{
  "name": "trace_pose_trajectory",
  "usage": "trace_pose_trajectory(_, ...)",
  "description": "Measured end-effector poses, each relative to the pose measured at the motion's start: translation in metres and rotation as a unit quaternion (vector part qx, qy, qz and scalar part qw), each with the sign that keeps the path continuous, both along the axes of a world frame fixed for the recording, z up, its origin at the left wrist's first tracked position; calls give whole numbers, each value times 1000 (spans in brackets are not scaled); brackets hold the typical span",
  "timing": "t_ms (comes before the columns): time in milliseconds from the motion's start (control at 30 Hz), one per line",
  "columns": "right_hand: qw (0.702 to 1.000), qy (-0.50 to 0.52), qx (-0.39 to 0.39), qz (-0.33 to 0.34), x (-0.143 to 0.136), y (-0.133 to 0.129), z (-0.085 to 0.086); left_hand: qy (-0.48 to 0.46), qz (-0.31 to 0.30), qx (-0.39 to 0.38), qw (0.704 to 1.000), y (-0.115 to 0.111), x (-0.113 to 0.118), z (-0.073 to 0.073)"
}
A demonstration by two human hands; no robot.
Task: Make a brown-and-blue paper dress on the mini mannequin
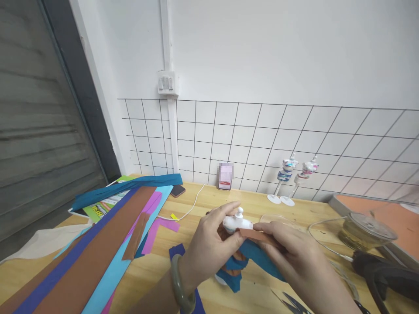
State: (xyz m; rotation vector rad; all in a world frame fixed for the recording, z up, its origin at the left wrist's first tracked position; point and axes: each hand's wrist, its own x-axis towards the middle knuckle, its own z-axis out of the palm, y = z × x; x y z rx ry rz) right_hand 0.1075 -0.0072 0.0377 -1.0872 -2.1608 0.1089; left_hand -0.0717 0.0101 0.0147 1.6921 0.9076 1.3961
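A miniature white dress form with a small knob on top stands in front of me. My left hand is closed around its upper body, thumb at the front. Between the fingers and thumb of my right hand is a brown strip, laid across the front of the form by my left thumb. A teal strip runs below it, under my right hand. Teal and brown layers hang around the form's lower part. Most of its body is hidden by my hands.
Long brown, blue, light blue and pink strips lie at left. Scissors rest at the front. Two decorated dress forms stand at the back beside a phone. A glass bowl and a black tool are at right.
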Motion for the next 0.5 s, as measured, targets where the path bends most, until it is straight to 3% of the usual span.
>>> trace_pose_trajectory(267, 999, 19, -36, -27, -1, -5, 2, 57, 58, 33, 996, -1, -1, -2)
trace_pose_trajectory(500, 999, -14, -35, 17, 1, -9, 7, 56, 56, 28, 996, -2, 0, -1)
